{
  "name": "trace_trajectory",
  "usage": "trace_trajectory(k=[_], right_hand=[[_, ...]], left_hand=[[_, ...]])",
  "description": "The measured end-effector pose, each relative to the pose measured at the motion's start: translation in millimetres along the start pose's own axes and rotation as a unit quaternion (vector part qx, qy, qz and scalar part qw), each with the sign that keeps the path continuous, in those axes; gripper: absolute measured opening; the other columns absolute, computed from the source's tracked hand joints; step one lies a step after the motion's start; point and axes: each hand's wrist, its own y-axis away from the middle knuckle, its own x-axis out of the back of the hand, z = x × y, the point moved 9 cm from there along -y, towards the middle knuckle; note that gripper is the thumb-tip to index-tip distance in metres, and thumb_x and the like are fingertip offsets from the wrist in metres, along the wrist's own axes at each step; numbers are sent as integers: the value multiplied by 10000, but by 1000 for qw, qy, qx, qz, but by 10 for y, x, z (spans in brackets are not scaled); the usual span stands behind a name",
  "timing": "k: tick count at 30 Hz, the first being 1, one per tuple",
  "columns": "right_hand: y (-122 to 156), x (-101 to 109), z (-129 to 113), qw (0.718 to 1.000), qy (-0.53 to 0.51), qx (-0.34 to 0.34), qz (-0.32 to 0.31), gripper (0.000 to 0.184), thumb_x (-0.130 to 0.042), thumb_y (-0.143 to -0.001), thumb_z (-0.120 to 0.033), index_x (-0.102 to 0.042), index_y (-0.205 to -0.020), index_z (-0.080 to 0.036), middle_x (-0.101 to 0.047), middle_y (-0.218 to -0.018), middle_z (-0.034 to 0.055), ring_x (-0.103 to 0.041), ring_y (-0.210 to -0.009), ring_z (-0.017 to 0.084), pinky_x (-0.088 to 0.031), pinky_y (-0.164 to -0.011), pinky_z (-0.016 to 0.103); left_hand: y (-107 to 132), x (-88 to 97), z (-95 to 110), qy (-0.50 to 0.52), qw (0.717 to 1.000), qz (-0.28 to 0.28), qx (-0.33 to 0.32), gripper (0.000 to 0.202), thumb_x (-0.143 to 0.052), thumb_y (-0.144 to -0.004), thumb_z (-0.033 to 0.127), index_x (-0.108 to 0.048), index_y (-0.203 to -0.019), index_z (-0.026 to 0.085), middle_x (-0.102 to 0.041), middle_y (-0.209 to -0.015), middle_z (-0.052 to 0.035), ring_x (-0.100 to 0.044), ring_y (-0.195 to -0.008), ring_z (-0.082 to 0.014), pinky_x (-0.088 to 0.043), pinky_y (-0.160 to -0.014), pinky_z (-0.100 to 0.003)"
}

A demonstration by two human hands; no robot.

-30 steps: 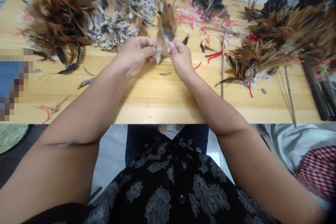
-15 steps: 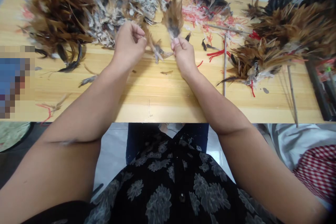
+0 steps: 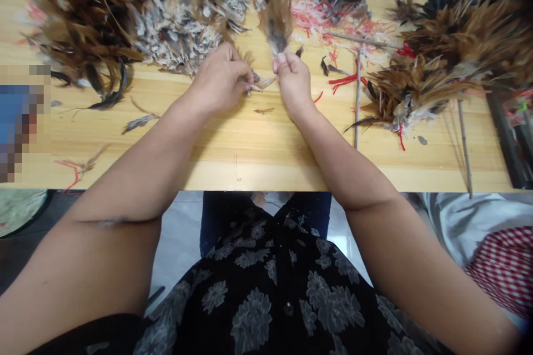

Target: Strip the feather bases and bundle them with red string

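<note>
A small bunch of brown feathers (image 3: pixel 276 19) with grey down near its base points away from me, gripped at the quill end between the thumb and fingers of my right hand (image 3: pixel 293 80). To its left, the fingertips of my left hand (image 3: pixel 225 79) are pinched on a small feather tuft (image 3: pixel 263 84) low over the wooden table (image 3: pixel 266 144). Part of that tuft is hidden behind my fingers. Just beyond my left hand lies a heap of feathers with pale quill ends (image 3: pixel 175 33).
Brown feather piles lie at left (image 3: pixel 79 22) and right (image 3: pixel 470 39). Tangled red and white strings (image 3: pixel 312 14) are at the back. Thin sticks stand out at right, one stick (image 3: pixel 357 105) beside my right forearm. A dark tray (image 3: pixel 506 138) sits at the right edge.
My left hand has moved right and slightly down, from above the table to the small feather tuft, closing its fingertips there. My right hand keeps its hold on the feather bunch, almost unmoved.
</note>
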Motion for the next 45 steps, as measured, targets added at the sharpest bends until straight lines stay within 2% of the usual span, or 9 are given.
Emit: trace_trajectory(k=[8, 13, 18, 24, 30, 36, 41, 43, 45], right_hand=[[136, 66, -259, 999, 19, -36, -2, 524, -623, -1247, -255, -478, -745, -288, -605, -798, 5, -558, -937, 209, -468, -970, 339], [131, 42, -297, 998, 53, -7, -17, 511, -589, -1244, -219, -514, -740, -267, -667, -903, 25, -698, -1090, 244, -512, -1114, 389], [156, 19, -365, 992, 112, -44, -39, 523, -656, -1225, -197, -531, -722, -263, -712, -973, 55, -678, -1134, 252, -503, -1196, 405], [98, -32, -298, 995, 88, -2, -46, 494, -700, -1216, -224, -586, -737, -263, -746, -969, 74, -639, -1106, 254, -496, -1150, 396], [97, -113, -266, 994, 79, 14, -80, 475, -683, -1182, -212, -594, -724, -300, -709, -892, 39, -665, -1093, 264, -526, -1193, 409], [152, -152, -319, 990, 62, 46, -117, 459, -702, -1210, -302, -624, -759, -265, -656, -868, 22, -723, -1053, 265, -561, -1178, 408], [93, -213, -206, 994, 35, 38, -96, 426, -630, -1252, -258, -578, -830, -276, -666, -865, 1, -680, -986, 211, -564, -1114, 346], [37, -199, -110, 997, 26, 16, -70, 437, -572, -1278, -243, -544, -844, -287, -656, -862, 1, -646, -947, 198, -555, -1050, 324], [-19, -154, -23, 999, 27, -3, -43, 450, -518, -1305, -262, -512, -857, -295, -634, -855, -4, -619, -917, 190, -536, -992, 314]], left_hand=[[73, 249, 227, -38, 998, 44, -17, 368, -571, -1105, 507, -821, -1306, 327, -831, -1458, -139, -656, -1497, -425, -405, -1446, -639], [78, 236, 254, -33, 999, 26, -30, 296, -642, -1070, 542, -841, -1215, 377, -831, -1365, -135, -612, -1518, -454, -397, -1470, -676], [92, 264, 256, -31, 998, 36, -29, 246, -674, -1071, 477, -841, -1199, 351, -822, -1452, -129, -588, -1565, -433, -414, -1466, -639], [105, 275, 294, -24, 998, 40, -38, 200, -700, -1068, 412, -843, -1182, 331, -809, -1524, -116, -593, -1575, -421, -376, -1482, -622], [85, 270, 294, -20, 999, 30, -30, 202, -704, -1036, 408, -853, -1170, 384, -839, -1389, -96, -556, -1591, -433, -354, -1486, -673], [77, 248, 252, 22, 998, 38, -41, 171, -755, -1014, 436, -866, -1115, 356, -784, -1309, -161, -499, -1600, -502, -360, -1432, -741], [96, 348, 229, -27, 989, 132, -67, 224, -695, -1123, 383, -861, -1268, 345, -752, -1514, -155, -576, -1556, -499, -394, -1403, -702], [121, 475, 165, -69, 976, 205, -33, 295, -688, -1110, 300, -854, -1352, 269, -748, -1552, -168, -606, -1560, -488, -414, -1386, -682], [98, 488, 45, -96, 974, 201, 26, 317, -677, -1108, 321, -867, -1335, 207, -774, -1516, -180, -640, -1531, -487, -457, -1334, -676]])
